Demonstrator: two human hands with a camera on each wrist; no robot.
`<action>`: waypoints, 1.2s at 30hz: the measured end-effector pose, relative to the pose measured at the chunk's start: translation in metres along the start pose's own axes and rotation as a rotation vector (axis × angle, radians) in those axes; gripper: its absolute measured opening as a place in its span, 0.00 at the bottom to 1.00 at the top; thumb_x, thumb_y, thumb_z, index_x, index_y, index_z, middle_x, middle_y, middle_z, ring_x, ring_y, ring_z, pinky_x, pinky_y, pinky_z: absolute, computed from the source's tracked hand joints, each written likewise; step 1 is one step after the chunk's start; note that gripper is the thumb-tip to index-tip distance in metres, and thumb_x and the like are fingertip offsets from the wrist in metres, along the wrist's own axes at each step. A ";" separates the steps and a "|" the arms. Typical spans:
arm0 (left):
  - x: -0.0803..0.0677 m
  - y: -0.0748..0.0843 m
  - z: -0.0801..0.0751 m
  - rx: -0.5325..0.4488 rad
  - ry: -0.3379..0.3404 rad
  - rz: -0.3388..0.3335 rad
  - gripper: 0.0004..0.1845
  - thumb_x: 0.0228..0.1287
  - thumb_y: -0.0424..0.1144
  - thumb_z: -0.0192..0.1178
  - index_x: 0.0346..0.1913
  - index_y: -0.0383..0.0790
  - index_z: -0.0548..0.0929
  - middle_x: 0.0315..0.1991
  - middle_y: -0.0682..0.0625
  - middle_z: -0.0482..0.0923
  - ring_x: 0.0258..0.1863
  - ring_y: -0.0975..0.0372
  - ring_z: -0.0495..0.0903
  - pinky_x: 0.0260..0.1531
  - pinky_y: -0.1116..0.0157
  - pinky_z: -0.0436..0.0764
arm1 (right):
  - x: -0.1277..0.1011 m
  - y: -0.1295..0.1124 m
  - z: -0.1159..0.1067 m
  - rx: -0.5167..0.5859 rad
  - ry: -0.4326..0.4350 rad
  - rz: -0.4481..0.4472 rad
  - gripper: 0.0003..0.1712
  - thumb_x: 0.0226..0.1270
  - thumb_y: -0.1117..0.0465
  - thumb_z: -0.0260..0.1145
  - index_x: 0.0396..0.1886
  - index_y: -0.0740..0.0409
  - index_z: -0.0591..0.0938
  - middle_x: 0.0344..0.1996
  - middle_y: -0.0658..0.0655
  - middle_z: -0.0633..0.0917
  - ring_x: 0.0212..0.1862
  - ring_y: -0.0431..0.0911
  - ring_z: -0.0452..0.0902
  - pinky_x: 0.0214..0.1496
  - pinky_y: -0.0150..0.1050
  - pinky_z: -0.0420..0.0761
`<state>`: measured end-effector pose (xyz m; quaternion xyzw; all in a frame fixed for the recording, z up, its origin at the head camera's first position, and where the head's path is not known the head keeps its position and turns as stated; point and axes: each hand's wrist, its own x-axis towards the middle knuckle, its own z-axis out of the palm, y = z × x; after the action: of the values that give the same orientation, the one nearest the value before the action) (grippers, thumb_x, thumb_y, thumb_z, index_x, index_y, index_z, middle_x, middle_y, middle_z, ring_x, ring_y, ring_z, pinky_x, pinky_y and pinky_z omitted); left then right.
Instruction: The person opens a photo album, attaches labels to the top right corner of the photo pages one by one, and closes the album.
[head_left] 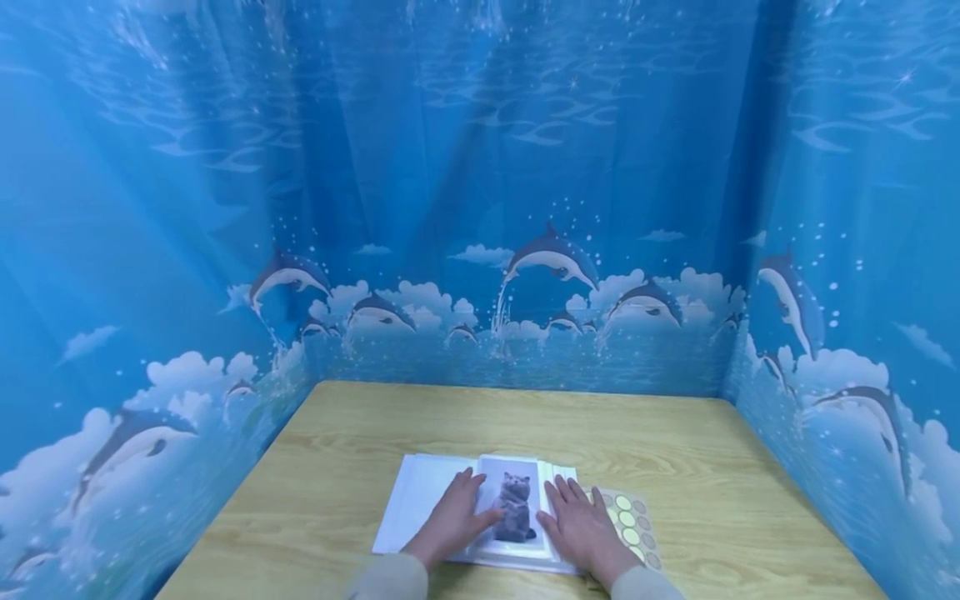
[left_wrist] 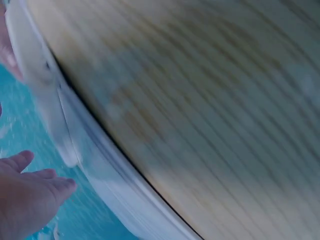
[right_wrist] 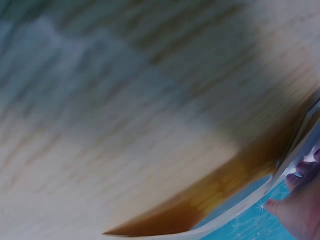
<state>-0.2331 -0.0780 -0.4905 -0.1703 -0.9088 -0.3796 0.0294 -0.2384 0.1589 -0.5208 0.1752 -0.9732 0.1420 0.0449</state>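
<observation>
A photo of a grey cat (head_left: 515,504) lies on top of a stack of white sheets (head_left: 417,500) near the front edge of the wooden table (head_left: 480,425). My left hand (head_left: 456,521) lies flat on the photo's left side with straight fingers. My right hand (head_left: 579,523) lies flat on its right side, fingers spread. The left wrist view is blurred and shows fingers (left_wrist: 35,187) beside the white edge of the sheets (left_wrist: 75,135). In the right wrist view only fingertips (right_wrist: 300,175) and blurred wood grain show.
A sheet of round yellow-green stickers (head_left: 632,525) lies just right of my right hand. Blue curtains printed with dolphins (head_left: 551,258) close in the table at the back, left and right. Bare wood stretches behind the stack.
</observation>
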 end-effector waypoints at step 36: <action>0.001 0.020 0.036 0.375 -0.207 0.015 0.42 0.63 0.62 0.60 0.71 0.36 0.69 0.74 0.30 0.55 0.74 0.40 0.54 0.70 0.45 0.60 | -0.007 0.017 -0.013 0.090 0.025 -0.044 0.32 0.74 0.48 0.57 0.68 0.65 0.72 0.69 0.68 0.69 0.71 0.66 0.59 0.70 0.71 0.51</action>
<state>-0.2247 -0.0395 -0.5028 -0.2068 -0.9604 -0.1840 -0.0300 -0.2372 0.1807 -0.5137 0.1964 -0.9612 0.1867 0.0522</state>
